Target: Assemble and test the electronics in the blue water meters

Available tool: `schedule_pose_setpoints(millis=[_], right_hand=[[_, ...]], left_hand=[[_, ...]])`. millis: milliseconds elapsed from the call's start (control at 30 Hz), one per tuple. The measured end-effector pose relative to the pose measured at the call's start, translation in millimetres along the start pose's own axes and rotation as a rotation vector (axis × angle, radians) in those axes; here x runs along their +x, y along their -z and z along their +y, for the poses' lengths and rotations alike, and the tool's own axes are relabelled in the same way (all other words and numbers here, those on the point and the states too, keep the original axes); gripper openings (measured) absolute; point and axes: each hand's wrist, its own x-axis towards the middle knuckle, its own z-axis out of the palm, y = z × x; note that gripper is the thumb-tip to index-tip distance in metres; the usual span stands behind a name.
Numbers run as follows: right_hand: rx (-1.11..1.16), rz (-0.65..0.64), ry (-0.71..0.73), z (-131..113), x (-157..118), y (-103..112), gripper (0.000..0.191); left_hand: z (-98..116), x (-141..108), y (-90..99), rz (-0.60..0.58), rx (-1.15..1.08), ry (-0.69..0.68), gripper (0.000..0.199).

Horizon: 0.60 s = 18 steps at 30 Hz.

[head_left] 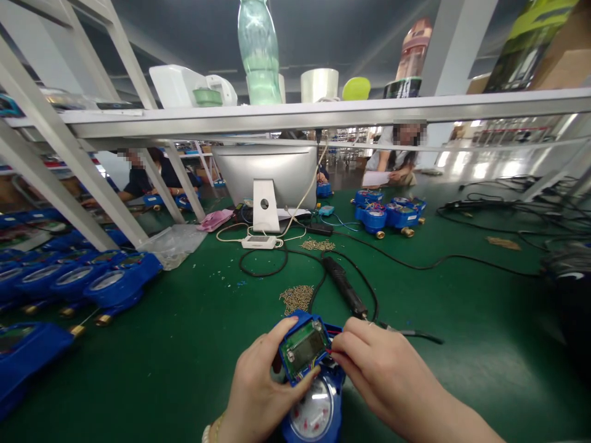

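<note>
My left hand (258, 375) grips a blue display housing (302, 347) by its edges, thumb across the near side and fingers at the far left. Inside the housing sits a green circuit board with a grey screen. Tilted above a blue water meter (316, 409), the housing partly covers it; the meter's round dial faces up. At the housing's right edge, my right hand (369, 360) pinches a thin red wire (329, 351) between thumb and fingers. More wires show beside it, and the exact pinch point is partly hidden. A black electric screwdriver (344, 286) lies just beyond my hands.
Screw piles (298, 298) lie ahead on the green table (184, 357). Several blue meters (108, 280) line the left; others (388, 212) stand back right. A monitor (270, 175), plastic bag (173, 243) and black cables (429, 266) are around. Overhead runs a shelf (286, 123); people sit beyond.
</note>
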Motion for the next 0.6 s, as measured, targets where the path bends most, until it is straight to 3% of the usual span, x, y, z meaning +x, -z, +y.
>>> schedule_pose_setpoints(millis=[167,267,400,600], right_hand=[[-0.115,-0.076,0.089,-1,13,12,0.008],[-0.074,-0.136,0.097,5,23,20,0.007],[0.227,-0.191,-0.021,18,33,23,0.010],[0.731,-0.230,-0.219,40,33,3,0.014]], left_hand=[[3,4,2.5,-0.062,-0.037,-0.021,0.060],[4,6,5.4,-0.091,-0.086,-0.027,0.059],[5,6,9.4,-0.111,-0.159,0.038,0.058],[-6,1,6.0,-0.148,-0.312,0.144,0.056]])
